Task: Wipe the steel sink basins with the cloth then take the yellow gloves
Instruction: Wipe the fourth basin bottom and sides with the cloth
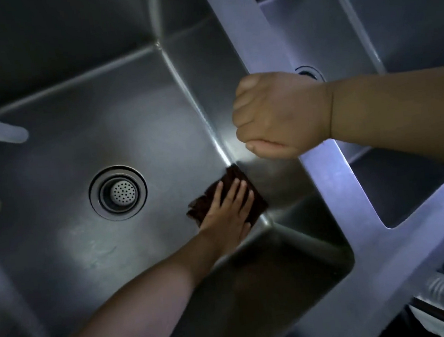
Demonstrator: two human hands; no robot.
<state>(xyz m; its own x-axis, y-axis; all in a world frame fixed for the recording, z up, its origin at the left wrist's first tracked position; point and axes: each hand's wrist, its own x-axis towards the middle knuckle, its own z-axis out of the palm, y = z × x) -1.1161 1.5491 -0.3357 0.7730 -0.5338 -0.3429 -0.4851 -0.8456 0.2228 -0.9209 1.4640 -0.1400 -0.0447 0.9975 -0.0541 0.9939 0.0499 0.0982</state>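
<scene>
Left hand [226, 205]: lay flat, fingers straight, pressing the cloth [234, 194] on the basin floor at its right wall.
Right hand [277, 112]: was a closed fist, holding nothing visible, over the divider [331, 169].
Cloth: dark brown, partly under the fingers.
Basin [51, 135]: steel, with a round drain [118, 192] left of the cloth.
Second basin [310, 26]: lay right of the divider, its drain partly hidden by the fist.
Faucet spout [3, 131]: jutted in at the left edge.
</scene>
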